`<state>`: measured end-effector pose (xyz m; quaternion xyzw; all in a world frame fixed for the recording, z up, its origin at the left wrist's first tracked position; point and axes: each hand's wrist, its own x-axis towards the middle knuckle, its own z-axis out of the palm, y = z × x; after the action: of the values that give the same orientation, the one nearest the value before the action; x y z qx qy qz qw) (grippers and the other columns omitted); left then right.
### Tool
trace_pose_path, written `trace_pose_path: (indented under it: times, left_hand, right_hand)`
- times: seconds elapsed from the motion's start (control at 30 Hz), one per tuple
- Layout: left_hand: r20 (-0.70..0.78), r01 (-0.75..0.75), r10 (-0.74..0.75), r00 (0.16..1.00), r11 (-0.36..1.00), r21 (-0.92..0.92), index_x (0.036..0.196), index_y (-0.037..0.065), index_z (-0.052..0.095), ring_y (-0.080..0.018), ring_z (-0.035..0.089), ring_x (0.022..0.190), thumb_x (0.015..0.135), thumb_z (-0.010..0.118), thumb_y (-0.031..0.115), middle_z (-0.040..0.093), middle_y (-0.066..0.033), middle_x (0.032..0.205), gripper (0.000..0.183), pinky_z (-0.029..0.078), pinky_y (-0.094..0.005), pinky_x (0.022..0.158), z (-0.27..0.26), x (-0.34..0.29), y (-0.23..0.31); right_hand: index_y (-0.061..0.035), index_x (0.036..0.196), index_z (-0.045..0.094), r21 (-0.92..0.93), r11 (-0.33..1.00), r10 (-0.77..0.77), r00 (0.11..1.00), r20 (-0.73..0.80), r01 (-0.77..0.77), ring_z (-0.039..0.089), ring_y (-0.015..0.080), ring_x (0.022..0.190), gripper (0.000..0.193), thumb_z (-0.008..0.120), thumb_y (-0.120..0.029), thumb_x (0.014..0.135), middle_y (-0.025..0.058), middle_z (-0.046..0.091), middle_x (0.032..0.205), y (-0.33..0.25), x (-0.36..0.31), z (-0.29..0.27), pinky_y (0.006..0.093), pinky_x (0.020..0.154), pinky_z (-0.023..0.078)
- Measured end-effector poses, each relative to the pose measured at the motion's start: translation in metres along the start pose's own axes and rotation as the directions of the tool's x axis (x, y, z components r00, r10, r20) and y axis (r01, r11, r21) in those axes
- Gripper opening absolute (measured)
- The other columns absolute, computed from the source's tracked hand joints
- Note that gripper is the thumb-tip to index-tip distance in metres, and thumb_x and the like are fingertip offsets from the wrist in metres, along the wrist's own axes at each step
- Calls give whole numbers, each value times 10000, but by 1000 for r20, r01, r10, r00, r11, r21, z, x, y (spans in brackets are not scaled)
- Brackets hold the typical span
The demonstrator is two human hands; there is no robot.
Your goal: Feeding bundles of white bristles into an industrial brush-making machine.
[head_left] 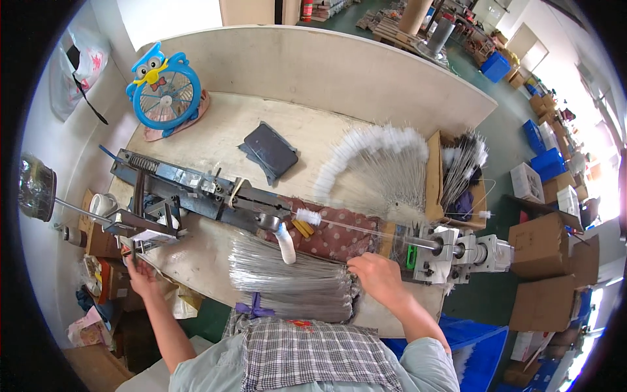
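My left hand (142, 277) is at the far left, fingers closed around a dark lever (134, 251) under a metal bracket. My right hand (377, 276) is curled, its fingertips at the right ends of a thick bundle of thin metal wires (287, 274). What those fingertips pinch is too small to make out. Above the bundle, a white-bristled wire brush (308, 217) lies stretched along the bench machine (196, 186), its stem running right to a metal spindle (428, 244). A white-wrapped handle (286, 245) sticks out of the machine toward me.
Finished-looking white brushes (372, 157) lie fanned out behind the machine, beside a cardboard box (434, 176) of more brushes. Dark cloths (269, 150) and a blue fan (166, 98) are farther back. A low partition (326, 72) rings the table; a blue bin (477, 340) stands at right.
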<state>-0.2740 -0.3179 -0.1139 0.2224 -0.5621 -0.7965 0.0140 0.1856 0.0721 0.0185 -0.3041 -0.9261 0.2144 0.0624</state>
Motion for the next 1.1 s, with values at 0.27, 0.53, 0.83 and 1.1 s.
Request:
trace_pose_path:
  times: [0.27, 0.53, 0.83, 1.1]
  left_hand:
    - [9, 81, -81, 997, 996, 26, 979, 83, 587, -122, 600, 795, 837, 640, 410, 628, -20, 836, 360, 456, -237, 687, 48, -92, -23]
    - [707, 438, -493, 506, 854, 281, 1020, 18, 541, -202, 615, 907, 884, 564, 171, 627, -108, 972, 206, 508, -304, 778, 162, -308, -52]
    - [636, 912, -747, -192, 103, 397, 858, 86, 569, -91, 459, 529, 883, 577, 283, 503, 15, 643, 198, 402, -267, 516, 213, -383, 12]
    - [700, 722, -713, 40, 505, 473, 864, 56, 605, -161, 448, 371, 935, 375, 527, 574, -59, 561, 529, 436, -325, 513, 191, -318, 25]
  right_hand:
    - [-137, 925, 666, -61, 998, -35, 999, -27, 33, 621, 247, 740, 185, 576, -83, 772, 49, 582, 769, 2, -2, 1, 374, 622, 505]
    - [-111, 969, 655, -71, 995, -77, 997, -4, 76, 632, 250, 756, 250, 542, -34, 759, 62, 583, 806, 12, -5, 2, 373, 634, 511]
    - [-60, 937, 601, -101, 995, 2, 1000, -20, -4, 640, 277, 742, 203, 557, -20, 743, 107, 574, 826, 2, -7, 7, 371, 588, 526]
    - [-48, 966, 587, -225, 974, -2, 1000, -5, 1, 600, 300, 806, 215, 568, -5, 756, 118, 570, 885, -16, -4, -42, 389, 667, 506]
